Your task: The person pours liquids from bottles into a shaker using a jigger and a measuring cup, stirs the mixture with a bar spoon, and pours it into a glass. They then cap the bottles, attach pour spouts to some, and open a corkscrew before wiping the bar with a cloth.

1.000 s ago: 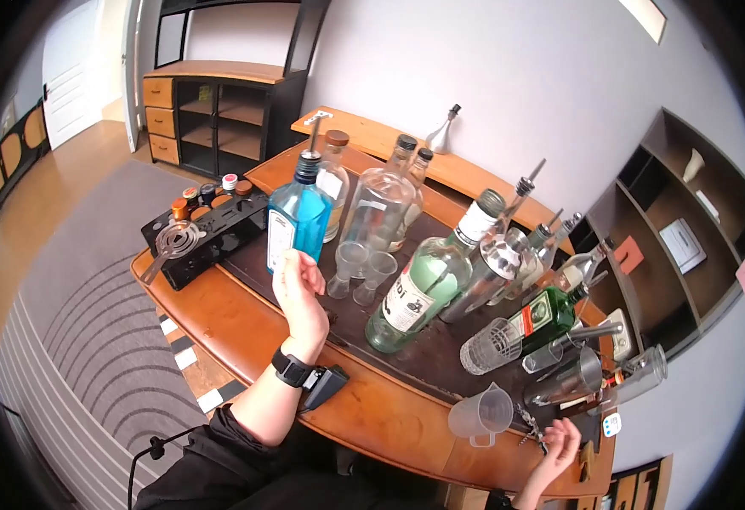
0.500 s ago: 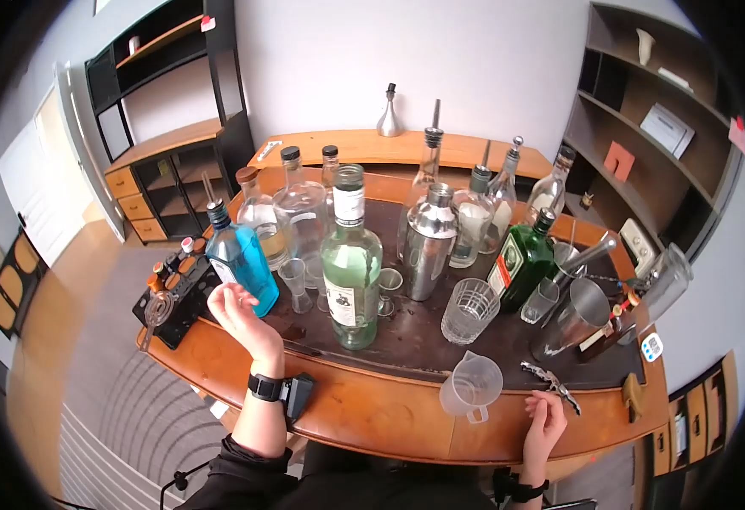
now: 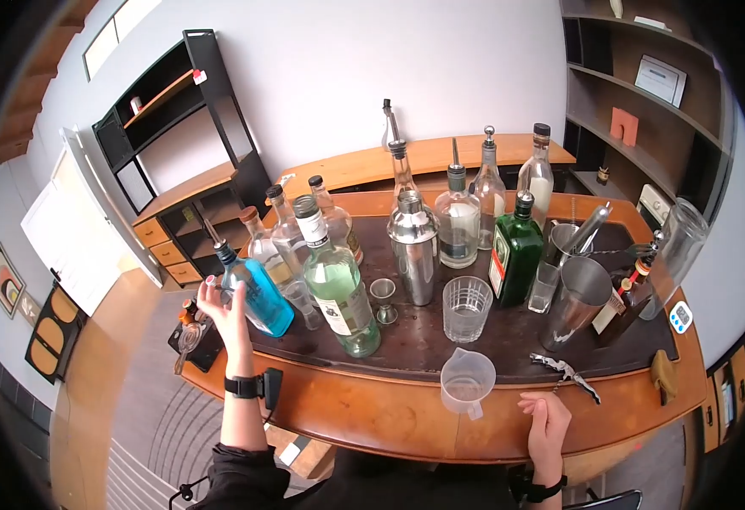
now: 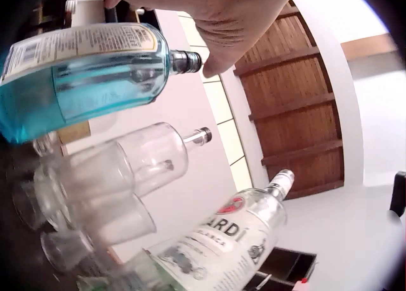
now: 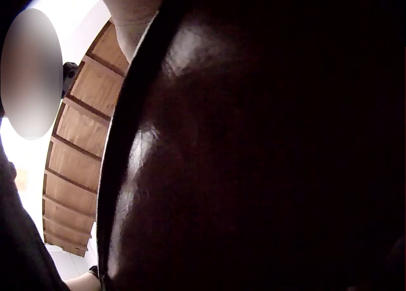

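My left hand point(image 3: 230, 327) reaches over the black rack point(image 3: 207, 350) of small capped bottles at the table's left end. Its fingertips overlap a red-and-white cap there; the wrist view hides most of the fingers behind the hand. Right beside it stands a blue bottle point(image 3: 258, 297) with a pourer, its neck close to the thumb in the left wrist view. Loosely curled, my right hand point(image 3: 548, 425) lies at the table's front edge, holding nothing. A clear measuring jug point(image 3: 466, 382) is to its left, and a corkscrew point(image 3: 568, 376) lies just beyond it.
A Bacardi bottle point(image 4: 219, 243) stands before the jigger point(image 3: 383, 299), shaker point(image 3: 415, 255) and cut glass point(image 3: 466, 310). Farther right are a green bottle point(image 3: 517, 259), a metal tin point(image 3: 578, 302) and a timer point(image 3: 680, 317). A strainer point(image 3: 189, 338) hangs over the rack's front.
My left hand has moved left past the blue bottle to the rack's small bottles. The right hand has stayed near the corkscrew. The head view has swung round and levelled.
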`<state>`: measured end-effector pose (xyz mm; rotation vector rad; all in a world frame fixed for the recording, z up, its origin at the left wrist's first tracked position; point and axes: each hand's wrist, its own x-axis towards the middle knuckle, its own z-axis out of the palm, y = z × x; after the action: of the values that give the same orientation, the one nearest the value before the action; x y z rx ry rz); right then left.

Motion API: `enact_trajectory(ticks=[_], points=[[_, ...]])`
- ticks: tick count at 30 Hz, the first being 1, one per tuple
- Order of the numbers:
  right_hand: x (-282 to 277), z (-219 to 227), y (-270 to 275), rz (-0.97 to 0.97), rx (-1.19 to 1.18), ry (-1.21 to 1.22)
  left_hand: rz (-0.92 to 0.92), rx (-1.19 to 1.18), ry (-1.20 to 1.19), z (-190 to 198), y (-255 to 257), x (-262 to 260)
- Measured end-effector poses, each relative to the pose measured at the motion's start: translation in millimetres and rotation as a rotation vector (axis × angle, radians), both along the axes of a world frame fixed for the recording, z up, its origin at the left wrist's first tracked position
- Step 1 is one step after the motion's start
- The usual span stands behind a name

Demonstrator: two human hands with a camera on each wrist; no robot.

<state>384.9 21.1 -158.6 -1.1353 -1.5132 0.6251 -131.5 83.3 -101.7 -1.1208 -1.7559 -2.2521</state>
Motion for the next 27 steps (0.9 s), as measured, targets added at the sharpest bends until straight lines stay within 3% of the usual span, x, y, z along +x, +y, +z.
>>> enact_trajectory(ticks=[3, 8, 10, 13, 15, 16, 17, 19, 20, 21, 23, 25, 27], points=[[2, 0, -1, 0.016, 0.012, -0.029, -0.09, -0.176, 0.127, -13, 8, -28], [4, 5, -7, 0.02, -0.075, 0.07, -0.18, -0.056, -0.066, 31, 11, -47], [11, 14, -17, 0.035, -0.142, 0.141, -0.3, -0.203, -0.177, 48, 17, -74], [22, 32, -27, -0.012, -0.046, 0.212, -0.393, -0.365, -0.223, 52, 39, -125], [30, 44, -28, -0.055, -0.056, 0.204, -0.713, -0.506, -0.235, 44, 57, -166], [29, 49, -25, -0.077, 0.014, 0.156, -0.658, -0.481, -0.235, 60, 53, -131], [32, 54, -25, -0.073, 0.021, 0.155, -0.631, -0.654, -0.087, 60, 64, -139], [37, 61, -24, -0.115, 0.043, 0.07, -0.697, -0.678, -0.147, 52, 75, -145], [31, 62, -20, -0.129, 0.049, 0.076, -0.792, -0.702, -0.104, 61, 77, -147], [37, 60, -20, -0.13, 0.059, 0.077, -0.955, -0.674, -0.098, 43, 86, -160], [56, 61, -31, -0.156, 0.056, -0.027, -0.92, -0.723, -0.047, 55, 86, -142], [50, 76, -39, -0.147, 0.032, 0.008, -0.932, -0.775, -0.022, 55, 93, -146], [39, 101, -49, -0.237, -0.15, -0.053, -0.945, -0.827, 0.003, 52, 100, -148]])
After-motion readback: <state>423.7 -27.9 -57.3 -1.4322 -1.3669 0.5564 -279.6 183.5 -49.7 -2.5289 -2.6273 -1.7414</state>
